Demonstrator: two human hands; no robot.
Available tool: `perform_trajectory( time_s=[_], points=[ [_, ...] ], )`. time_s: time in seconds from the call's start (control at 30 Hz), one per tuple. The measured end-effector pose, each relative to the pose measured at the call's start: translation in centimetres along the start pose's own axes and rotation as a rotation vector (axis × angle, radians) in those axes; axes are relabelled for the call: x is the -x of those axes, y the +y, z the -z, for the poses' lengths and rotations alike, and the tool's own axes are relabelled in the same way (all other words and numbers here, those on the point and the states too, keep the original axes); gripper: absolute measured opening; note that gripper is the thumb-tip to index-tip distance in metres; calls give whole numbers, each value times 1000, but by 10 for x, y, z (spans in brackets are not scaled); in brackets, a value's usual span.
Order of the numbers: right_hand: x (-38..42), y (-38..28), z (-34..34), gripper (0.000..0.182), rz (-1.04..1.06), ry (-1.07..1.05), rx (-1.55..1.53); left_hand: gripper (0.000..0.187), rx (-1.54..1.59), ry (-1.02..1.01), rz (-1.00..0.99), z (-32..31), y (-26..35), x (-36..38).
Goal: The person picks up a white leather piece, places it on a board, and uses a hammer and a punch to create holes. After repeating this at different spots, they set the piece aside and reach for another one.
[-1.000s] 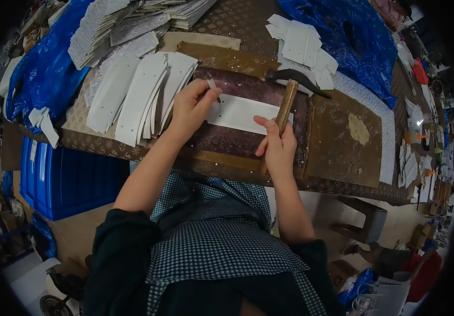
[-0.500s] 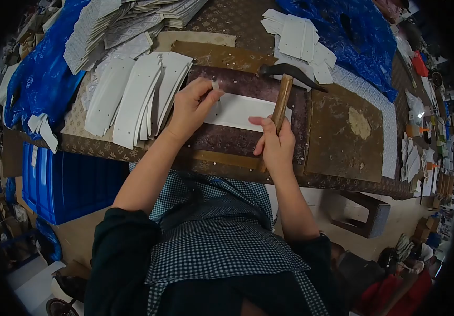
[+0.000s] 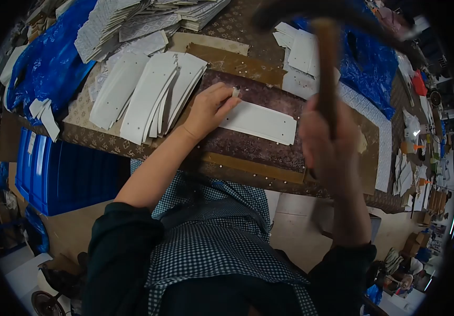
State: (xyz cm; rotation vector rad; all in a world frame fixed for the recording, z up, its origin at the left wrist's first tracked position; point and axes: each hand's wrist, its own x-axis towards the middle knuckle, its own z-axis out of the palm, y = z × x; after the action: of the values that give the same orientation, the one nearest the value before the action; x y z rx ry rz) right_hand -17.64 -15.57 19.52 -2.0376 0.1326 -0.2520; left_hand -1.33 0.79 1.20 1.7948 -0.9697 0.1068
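Observation:
My left hand (image 3: 212, 108) is closed, thumb and fingers pinching a short hole punch (image 3: 236, 92) upright at the left end of a white card strip (image 3: 261, 123). The punch's lower end is hidden by my fingers. Lying on a dark red pad (image 3: 237, 142), the strip has small dark holes near its right end. Raised to the right, my right hand (image 3: 332, 139) is wrapped round the wooden handle of a hammer (image 3: 327, 63). Hand and hammer are blurred by motion, and the dark head shows at the top of the view.
Stacks of holed white strips (image 3: 149, 97) lie left of the pad. More patterned card pieces (image 3: 116, 26) are piled behind them. Loose white pieces (image 3: 303, 51) and blue plastic sheeting (image 3: 361, 73) lie at the back right. A blue bin (image 3: 63, 174) stands below the table's left edge.
My right hand has lifted the hammer up and to the right, away from the strip. The punch stays pinched in my left hand at the strip's left end. The view has shifted slightly.

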Motion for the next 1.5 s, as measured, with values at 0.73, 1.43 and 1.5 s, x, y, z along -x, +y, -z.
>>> perform_trajectory(
  time_s=[0.73, 1.43, 1.5],
  points=[
    [20, 95, -17, 33, -454, -22, -279, 16, -99, 56, -89, -11, -28, 9],
    [9, 130, -74, 32, -432, 346, -390, 26, 136, 171, 308, 5, 5, -4],
    [12, 145, -75, 27, -350, 360, -446, 19, 246, 127, 344, 12, 12, 10]
  ],
)
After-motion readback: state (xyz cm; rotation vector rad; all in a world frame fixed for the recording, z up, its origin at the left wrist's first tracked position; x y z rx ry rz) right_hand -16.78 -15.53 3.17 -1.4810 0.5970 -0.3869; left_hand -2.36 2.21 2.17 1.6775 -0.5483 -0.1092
